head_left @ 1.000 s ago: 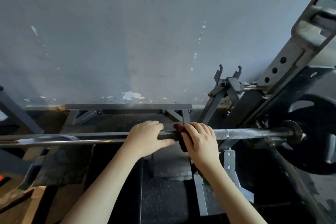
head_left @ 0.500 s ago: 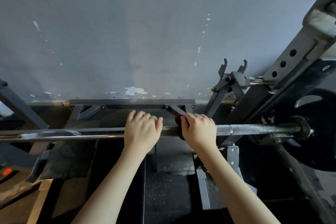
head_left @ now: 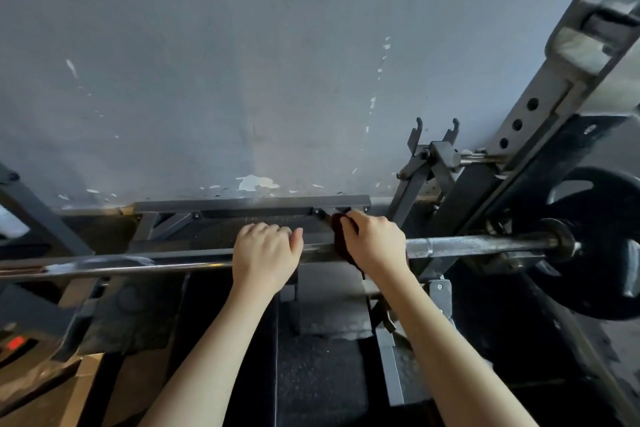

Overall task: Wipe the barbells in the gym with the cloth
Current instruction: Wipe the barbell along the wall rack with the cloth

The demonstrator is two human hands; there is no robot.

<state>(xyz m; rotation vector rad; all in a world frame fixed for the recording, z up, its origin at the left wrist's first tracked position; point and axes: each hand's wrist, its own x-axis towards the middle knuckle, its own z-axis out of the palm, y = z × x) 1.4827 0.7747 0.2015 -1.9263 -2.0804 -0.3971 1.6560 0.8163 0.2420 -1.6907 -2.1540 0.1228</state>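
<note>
- Right now the wiping itself is under way: the right hand [head_left: 375, 242] is curled over the barbell [head_left: 485, 245] with a dark red cloth [head_left: 341, 239] bunched between palm and steel, its folds poking out on the hand's left side and hanging a little below the bar.
- Just to its left, the left hand [head_left: 265, 253] is draped over the same bar, fingers bent over the far side and thumb tucked against them; it holds nothing but the bar, and I judge it is steadying it.
- The bar runs left to right across the rack, and the cloth sits near its middle, on the knurled stretch.
- To my eye, the next move calls for sliding the cloth along toward the collar and the black weight plate [head_left: 609, 253] at the right, keeping it pinched round the shaft so the knurling gets rubbed and not skimmed.
- The left stretch of the bar is smooth and shiny, and I cannot tell whether it is already wiped.
- Behind stands a grey wall [head_left: 242, 62] with flaked paint low down, and a slotted steel upright [head_left: 540, 97] rises at the right.
- Underfoot lies dark rubber matting [head_left: 318, 374], with brown cardboard [head_left: 69, 392] at the near left.
</note>
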